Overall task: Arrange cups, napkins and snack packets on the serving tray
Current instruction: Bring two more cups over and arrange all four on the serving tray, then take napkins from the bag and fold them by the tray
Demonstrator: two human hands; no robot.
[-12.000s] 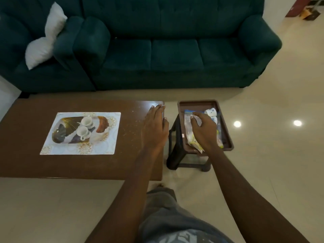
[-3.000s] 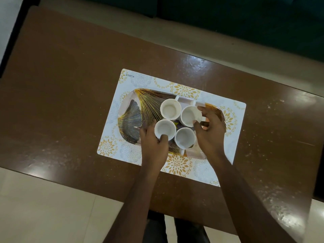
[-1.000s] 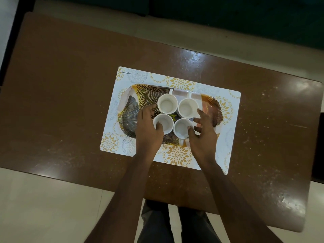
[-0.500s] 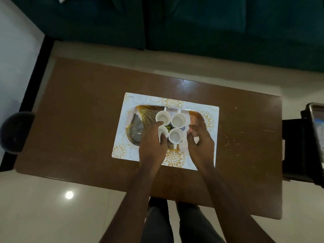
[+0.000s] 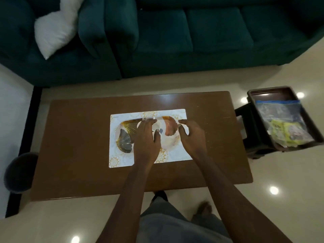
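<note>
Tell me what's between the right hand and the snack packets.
Head view: from the right hand, bare table top, then the black stool edge and brown tray wall before the snack packets.

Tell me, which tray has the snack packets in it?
The brown tray on the black stool, right of the table: the snack packets lie in it. The patterned tray on the placemat carries white cups instead.

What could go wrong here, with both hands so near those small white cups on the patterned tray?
The left hand covers most of the small white cups on the gold-patterned serving tray; a careless nudge might tip one. The clear plastic snack packets lie in the dark brown tray beside the brown wooden table; setting them down later could knock the cups.
</note>
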